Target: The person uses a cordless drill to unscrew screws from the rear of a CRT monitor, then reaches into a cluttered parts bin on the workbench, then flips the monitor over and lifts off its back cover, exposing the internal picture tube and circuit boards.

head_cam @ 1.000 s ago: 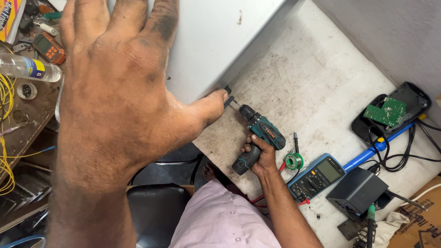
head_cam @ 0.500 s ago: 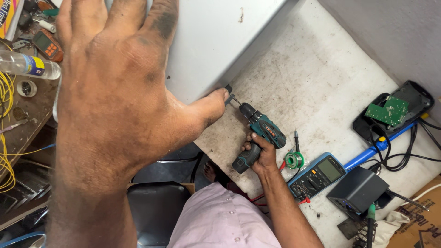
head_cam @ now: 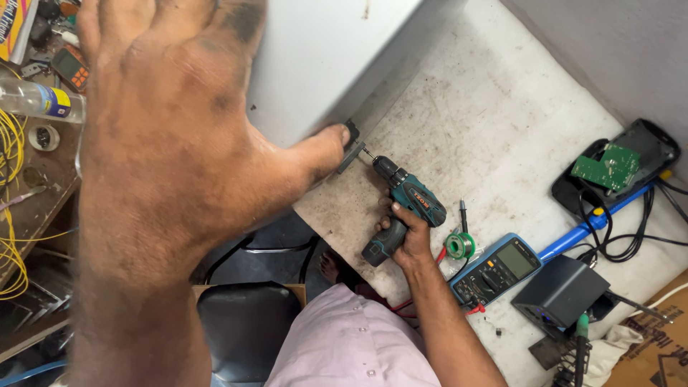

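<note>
Your right hand (head_cam: 405,236) is clamped on the teal drill (head_cam: 405,208), its long axis running 5 to 11 o'clock, bit toward the grey panel (head_cam: 322,57). Your left hand (head_cam: 186,143), fingers spread, braces that panel at 10 o'clock.

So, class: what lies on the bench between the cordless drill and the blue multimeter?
In the head view, a small green spool of wire lies on the bench between the cordless drill, held in the right hand, and the blue multimeter.
</note>
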Action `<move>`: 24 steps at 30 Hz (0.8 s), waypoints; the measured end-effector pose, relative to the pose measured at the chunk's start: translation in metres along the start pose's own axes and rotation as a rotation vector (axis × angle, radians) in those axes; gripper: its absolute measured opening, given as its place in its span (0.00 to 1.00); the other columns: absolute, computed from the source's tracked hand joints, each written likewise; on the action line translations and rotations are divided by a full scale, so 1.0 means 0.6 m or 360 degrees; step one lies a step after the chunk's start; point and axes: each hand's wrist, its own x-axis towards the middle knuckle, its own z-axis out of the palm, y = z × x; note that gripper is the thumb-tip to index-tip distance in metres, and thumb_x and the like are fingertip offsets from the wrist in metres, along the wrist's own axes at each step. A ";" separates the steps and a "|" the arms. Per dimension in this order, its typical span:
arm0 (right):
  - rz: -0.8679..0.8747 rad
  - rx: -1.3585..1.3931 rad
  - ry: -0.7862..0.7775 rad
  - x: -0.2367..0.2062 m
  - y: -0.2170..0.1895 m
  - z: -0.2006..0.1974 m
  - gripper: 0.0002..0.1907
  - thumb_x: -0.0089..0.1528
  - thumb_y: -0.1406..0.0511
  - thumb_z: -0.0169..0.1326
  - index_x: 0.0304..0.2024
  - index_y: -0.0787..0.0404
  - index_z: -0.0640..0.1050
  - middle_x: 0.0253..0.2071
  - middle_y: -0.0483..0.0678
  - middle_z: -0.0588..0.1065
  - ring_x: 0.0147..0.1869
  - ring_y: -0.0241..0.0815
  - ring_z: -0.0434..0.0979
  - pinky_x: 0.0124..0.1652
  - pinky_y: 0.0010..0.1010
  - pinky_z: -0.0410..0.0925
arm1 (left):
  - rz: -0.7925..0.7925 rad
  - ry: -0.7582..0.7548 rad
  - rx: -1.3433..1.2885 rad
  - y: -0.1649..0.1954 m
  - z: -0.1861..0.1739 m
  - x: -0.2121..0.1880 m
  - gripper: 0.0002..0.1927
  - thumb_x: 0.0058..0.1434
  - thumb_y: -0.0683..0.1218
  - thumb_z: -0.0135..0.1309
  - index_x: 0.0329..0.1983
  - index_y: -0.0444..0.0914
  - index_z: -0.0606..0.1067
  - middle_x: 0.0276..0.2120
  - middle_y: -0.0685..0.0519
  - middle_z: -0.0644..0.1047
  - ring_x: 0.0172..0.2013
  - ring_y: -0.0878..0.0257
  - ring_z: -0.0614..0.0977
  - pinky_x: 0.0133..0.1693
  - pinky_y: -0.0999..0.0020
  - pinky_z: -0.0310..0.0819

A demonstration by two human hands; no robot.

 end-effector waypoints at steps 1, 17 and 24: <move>-0.0008 0.0022 -0.0030 0.000 0.001 -0.004 0.21 0.58 0.67 0.58 0.53 0.65 0.75 0.37 0.47 0.77 0.29 0.37 0.74 0.35 0.35 0.71 | 0.0006 -0.0009 0.0016 0.003 0.000 0.001 0.41 0.49 0.58 0.74 0.60 0.31 0.75 0.48 0.40 0.76 0.53 0.41 0.74 0.56 0.40 0.60; -0.0048 0.0087 -0.0062 0.000 0.015 -0.051 0.21 0.58 0.67 0.59 0.53 0.64 0.74 0.45 0.55 0.80 0.30 0.39 0.75 0.34 0.36 0.73 | 0.0115 0.0175 -0.0192 0.147 -0.010 -0.093 0.14 0.65 0.48 0.65 0.47 0.36 0.77 0.41 0.47 0.81 0.43 0.52 0.84 0.47 0.56 0.79; -0.0057 0.0049 -0.0060 -0.005 0.015 -0.068 0.23 0.58 0.66 0.59 0.55 0.66 0.75 0.46 0.57 0.80 0.30 0.39 0.76 0.35 0.35 0.75 | -0.2346 0.0076 -0.2603 0.214 0.388 -0.236 0.10 0.67 0.48 0.55 0.40 0.35 0.74 0.35 0.51 0.79 0.34 0.60 0.82 0.40 0.63 0.82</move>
